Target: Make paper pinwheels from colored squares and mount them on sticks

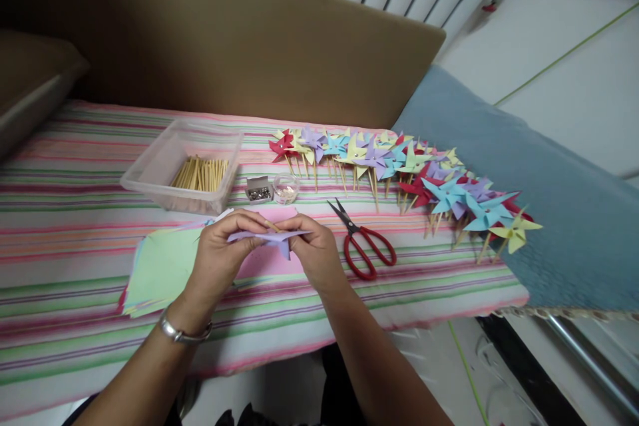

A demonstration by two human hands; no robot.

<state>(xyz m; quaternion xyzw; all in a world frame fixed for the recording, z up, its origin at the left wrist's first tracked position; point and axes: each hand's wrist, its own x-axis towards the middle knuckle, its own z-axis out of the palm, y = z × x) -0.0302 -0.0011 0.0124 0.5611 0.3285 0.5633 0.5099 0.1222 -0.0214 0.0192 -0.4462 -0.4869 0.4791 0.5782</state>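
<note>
A purple paper pinwheel [279, 240] is held between both hands over a pink sheet [269, 268]. My left hand [227, 243] grips its left side, with thumb and fingers closed. From the other side, my right hand [312, 246] pinches it with the fingers together. The end of a wooden stick [272, 225] shows between the fingertips, against the paper. How the stick joins the pinwheel is hidden by the fingers. Left of the hands lies a stack of coloured paper [162, 266], pale green on top. Red-handled scissors [362, 239] rest partly open to the right.
A clear plastic box [150, 173] holds short wooden sticks [202, 174]. Beside it are a small box of metal pins [258, 192] and a round clear container [286, 189]. Finished pinwheels [374, 156] in several colours line the right side. A brown board [239, 40] stands behind.
</note>
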